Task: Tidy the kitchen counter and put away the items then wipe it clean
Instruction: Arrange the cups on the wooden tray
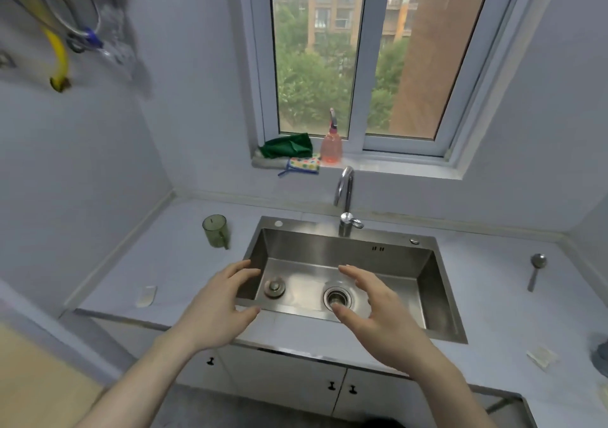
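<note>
My left hand [219,307] and my right hand [375,315] hover over the front edge of the steel sink [437,296], both empty with fingers spread. On the pale counter [184,263] left of the sink stands a green cup [215,231]. A small white piece [146,296] lies near the counter's front left. A metal spoon [536,271] lies on the right side, and a white scrap [541,357] sits nearer the front right. Folded cloths, one green [287,146] and one dotted [304,163], rest on the window sill beside a pink spray bottle [331,146].
A curved faucet [345,203] rises behind the sink. A sink plug [274,287] and a drain strainer [337,297] lie in the basin. Utensils and a yellow tool [59,55] hang on the left wall. Cabinet doors [296,378] sit below. A dark object [600,355] shows at the right edge.
</note>
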`<action>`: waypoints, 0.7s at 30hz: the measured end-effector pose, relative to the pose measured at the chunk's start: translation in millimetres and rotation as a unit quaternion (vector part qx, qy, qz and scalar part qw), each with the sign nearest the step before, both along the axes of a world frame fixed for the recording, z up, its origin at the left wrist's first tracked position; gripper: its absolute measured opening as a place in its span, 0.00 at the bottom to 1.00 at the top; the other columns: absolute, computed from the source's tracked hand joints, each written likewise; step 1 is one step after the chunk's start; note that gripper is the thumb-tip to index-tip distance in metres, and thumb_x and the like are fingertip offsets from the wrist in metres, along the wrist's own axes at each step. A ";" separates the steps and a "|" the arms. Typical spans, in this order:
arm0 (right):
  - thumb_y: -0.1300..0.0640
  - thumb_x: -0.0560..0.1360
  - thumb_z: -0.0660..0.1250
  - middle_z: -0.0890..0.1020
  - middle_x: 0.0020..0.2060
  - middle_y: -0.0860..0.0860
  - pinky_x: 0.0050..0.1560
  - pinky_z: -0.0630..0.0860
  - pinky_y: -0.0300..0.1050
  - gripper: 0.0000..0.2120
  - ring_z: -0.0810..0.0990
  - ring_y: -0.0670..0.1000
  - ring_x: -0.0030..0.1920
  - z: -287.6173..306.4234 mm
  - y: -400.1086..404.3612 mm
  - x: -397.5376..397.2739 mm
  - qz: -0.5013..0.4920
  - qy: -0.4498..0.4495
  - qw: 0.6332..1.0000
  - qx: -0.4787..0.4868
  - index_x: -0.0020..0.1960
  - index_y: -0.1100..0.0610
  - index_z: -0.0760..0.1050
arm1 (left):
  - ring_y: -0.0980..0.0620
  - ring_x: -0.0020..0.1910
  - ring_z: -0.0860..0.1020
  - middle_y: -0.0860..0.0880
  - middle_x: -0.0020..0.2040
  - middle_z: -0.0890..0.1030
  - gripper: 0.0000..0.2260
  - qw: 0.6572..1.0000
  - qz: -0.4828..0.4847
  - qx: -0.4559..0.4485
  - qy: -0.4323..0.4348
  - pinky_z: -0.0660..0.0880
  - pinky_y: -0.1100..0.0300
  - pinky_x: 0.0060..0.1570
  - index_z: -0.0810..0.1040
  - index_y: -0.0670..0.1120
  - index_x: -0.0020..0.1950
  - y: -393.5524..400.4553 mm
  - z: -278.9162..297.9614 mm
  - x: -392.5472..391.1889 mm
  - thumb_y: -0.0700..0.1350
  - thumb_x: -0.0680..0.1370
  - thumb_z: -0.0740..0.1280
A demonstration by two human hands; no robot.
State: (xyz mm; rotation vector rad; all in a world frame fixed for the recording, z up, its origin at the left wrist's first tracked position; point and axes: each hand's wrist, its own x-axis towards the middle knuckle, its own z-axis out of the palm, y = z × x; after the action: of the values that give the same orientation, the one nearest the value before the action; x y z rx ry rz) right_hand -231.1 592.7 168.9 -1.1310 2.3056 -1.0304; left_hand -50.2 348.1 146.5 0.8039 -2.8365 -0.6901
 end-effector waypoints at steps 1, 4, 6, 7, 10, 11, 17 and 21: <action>0.42 0.78 0.68 0.66 0.71 0.30 0.72 0.65 0.41 0.28 0.65 0.35 0.71 -0.7 -7.0 -1.2 0.002 0.001 1.000 0.003 0.75 0.36 0.62 | 0.56 0.77 0.63 0.59 0.79 0.61 0.29 1.000 0.012 0.004 -0.007 0.62 0.60 0.73 0.66 0.59 0.77 -9.1 -4.0 0.2 0.56 0.77 0.70; 0.42 0.78 0.68 0.66 0.71 0.29 0.71 0.63 0.37 0.28 0.65 0.34 0.71 -7.4 -37.2 -4.1 0.006 -0.003 1.000 0.010 0.75 0.36 0.62 | 0.56 0.76 0.64 0.59 0.79 0.62 0.29 0.999 0.039 0.026 -0.026 0.63 0.60 0.73 0.66 0.59 0.77 -44.0 -18.3 0.2 0.57 0.77 0.70; 0.42 0.78 0.68 0.66 0.71 0.29 0.71 0.64 0.38 0.28 0.65 0.35 0.71 -15.4 -62.2 -5.6 0.006 -0.013 1.000 0.014 0.75 0.36 0.63 | 0.56 0.76 0.64 0.58 0.79 0.62 0.29 0.997 0.050 0.040 -0.043 0.62 0.59 0.74 0.66 0.59 0.77 -72.5 -30.1 -1.1 0.57 0.77 0.69; 0.42 0.78 0.68 0.66 0.71 0.29 0.72 0.64 0.41 0.28 0.65 0.36 0.72 -20.8 -77.2 -7.0 0.005 -0.018 1.000 0.017 0.75 0.35 0.63 | 0.56 0.76 0.64 0.58 0.79 0.62 0.29 0.996 0.052 0.047 -0.052 0.62 0.58 0.74 0.66 0.58 0.77 -89.5 -35.9 -2.8 0.56 0.77 0.69; 0.40 0.77 0.67 0.65 0.71 0.28 0.74 0.65 0.45 0.28 0.65 0.38 0.73 -32.7 -121.8 -11.4 -0.001 -0.028 0.999 0.026 0.75 0.35 0.62 | 0.54 0.77 0.64 0.55 0.79 0.62 0.29 0.993 0.056 0.080 -0.071 0.62 0.58 0.74 0.66 0.55 0.77 -140.7 -52.5 -12.7 0.54 0.77 0.70; 0.41 0.77 0.67 0.65 0.71 0.28 0.74 0.64 0.44 0.28 0.65 0.37 0.73 -35.2 -136.5 -12.9 -0.004 -0.031 0.999 0.029 0.75 0.35 0.62 | 0.53 0.77 0.64 0.55 0.79 0.63 0.29 0.991 0.056 0.093 -0.078 0.62 0.58 0.74 0.66 0.54 0.77 -157.1 -57.5 -16.8 0.54 0.77 0.70; 0.44 0.78 0.68 0.68 0.71 0.33 0.73 0.65 0.42 0.27 0.65 0.37 0.72 -45.8 -222.5 -20.9 -0.026 -0.045 0.998 0.043 0.75 0.39 0.65 | 0.49 0.75 0.67 0.49 0.77 0.65 0.32 0.976 0.062 0.170 -0.120 0.66 0.55 0.73 0.64 0.51 0.79 -260.0 -92.8 -53.2 0.50 0.77 0.70; 0.45 0.78 0.68 0.68 0.70 0.31 0.72 0.65 0.40 0.27 0.65 0.35 0.71 -53.2 -254.9 -21.8 -0.065 -0.063 0.995 0.043 0.75 0.39 0.65 | 0.44 0.72 0.70 0.46 0.77 0.67 0.35 0.962 0.060 0.234 -0.131 0.69 0.49 0.72 0.64 0.50 0.79 -315.6 -121.5 -83.0 0.51 0.74 0.72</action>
State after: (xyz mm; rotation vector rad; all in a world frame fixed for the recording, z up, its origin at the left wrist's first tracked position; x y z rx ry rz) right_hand -252.8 337.9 115.8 -0.8672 2.3228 -1.0082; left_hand -133.3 32.5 25.0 1.2038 -2.8459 -1.3568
